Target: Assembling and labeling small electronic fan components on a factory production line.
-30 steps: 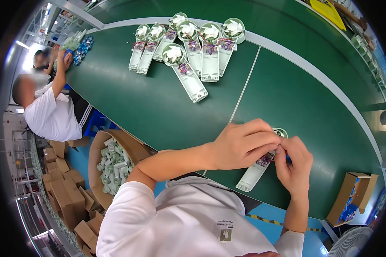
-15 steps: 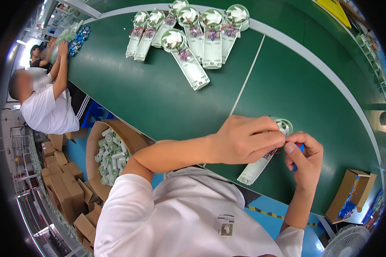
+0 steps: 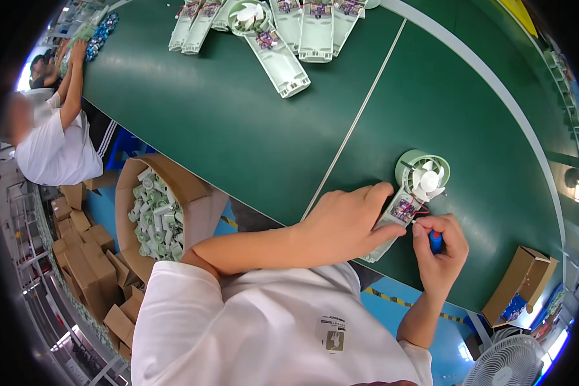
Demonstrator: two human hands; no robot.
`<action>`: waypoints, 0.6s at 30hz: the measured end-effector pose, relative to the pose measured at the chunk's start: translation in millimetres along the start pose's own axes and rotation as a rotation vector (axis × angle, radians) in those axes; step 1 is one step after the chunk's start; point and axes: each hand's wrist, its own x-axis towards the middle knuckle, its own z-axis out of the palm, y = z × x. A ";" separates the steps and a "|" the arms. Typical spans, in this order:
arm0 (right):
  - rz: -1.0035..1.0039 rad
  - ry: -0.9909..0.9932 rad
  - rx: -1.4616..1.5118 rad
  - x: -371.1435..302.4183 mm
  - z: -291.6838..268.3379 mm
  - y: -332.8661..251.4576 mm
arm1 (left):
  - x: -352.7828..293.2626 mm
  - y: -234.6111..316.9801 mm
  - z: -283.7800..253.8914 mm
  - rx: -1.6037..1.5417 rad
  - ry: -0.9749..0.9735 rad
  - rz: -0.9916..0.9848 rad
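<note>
In front of me on the bench lies an opened handheld fan point(image 3: 424, 175), pale green, with white blades, a purple circuit board and thin red and dark wires. My left hand point(image 3: 349, 222) grips its handle beside the board, thumb and fingers on opposite edges. To the right of the board, my right hand point(image 3: 441, 248) is closed around a small blue tool point(image 3: 436, 242), most of it hidden in the palm. Its thumb and index finger pinch close to the wire ends; whether they hold a wire I cannot tell.
Several similar open fans point(image 3: 282, 67) lie on the green bench point(image 3: 238, 141) at the far side. A large carton point(image 3: 196, 209) of pale green parts stands at left. Right of me are a small cardboard box point(image 3: 524, 283) and a standing fan point(image 3: 505, 367). A co-worker point(image 3: 58, 138) sits far left.
My left hand has drawn back from my right fingertips onto the fan's handle, uncovering the blades and board. The view has shifted, so the far fans sit higher and are partly cut off.
</note>
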 end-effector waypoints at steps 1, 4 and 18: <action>-0.085 0.030 -0.050 2.4 2.8 2.0 | 1.0 -0.8 2.4 0.026 0.001 0.037; -0.155 0.035 -0.128 2.7 3.5 2.0 | 2.0 -0.3 5.8 -0.004 -0.039 0.030; -0.428 -0.063 -0.398 7.6 -9.2 -4.9 | 3.7 6.3 12.1 -0.028 -0.033 0.019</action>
